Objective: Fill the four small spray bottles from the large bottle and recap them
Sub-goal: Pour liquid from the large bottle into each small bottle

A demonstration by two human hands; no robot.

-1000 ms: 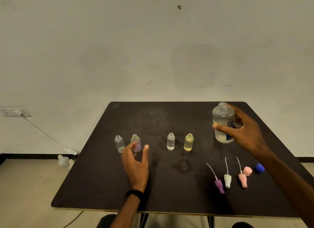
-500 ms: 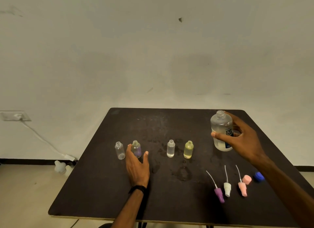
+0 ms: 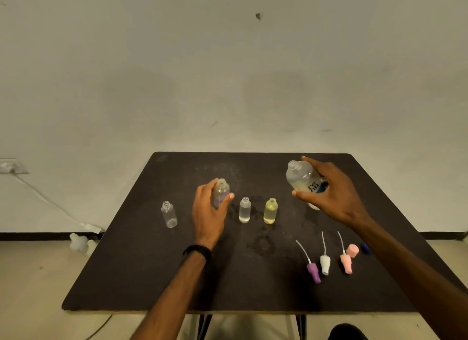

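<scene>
The large clear plastic bottle with a dark-printed label (image 3: 302, 180), uncapped and part full of clear liquid, is held off the black square tabletop (image 3: 141, 276) near its far right corner, tilted w/ the neck toward the left. The right hand (image 3: 334, 195) wraps it, thumb on the near side and fingers behind. The left hand (image 3: 209, 210) grips the small clear purple-tinted spray bottle (image 3: 220, 192), fingers and thumb curled round its body; cannot tell whether its base rests on the top or is raised. Three more small bottles stand upright and open in a row across the middle of the top: a small clear bottle, apparently empty (image 3: 169, 214), toward the left edge; a small clear bottle holding clear liquid (image 3: 245, 210) just right of the left hand; and a small yellow-tinted bottle (image 3: 270, 211) beside it, also w/ liquid. Toward the near right corner lie three spray heads w/ dip tubes: purple (image 3: 313, 272), white (image 3: 325, 263), pink (image 3: 346, 263), plus a loose pink cap (image 3: 352, 250) and a blue cap (image 3: 365, 248), partly hidden by the right forearm. Status, as judged: two bottles appear filled, the purple-tinted one is next for pouring, the leftmost remains, and no recapping is done. Wet patches on the top mid-area suggest spill risk at the narrow necks.
</scene>
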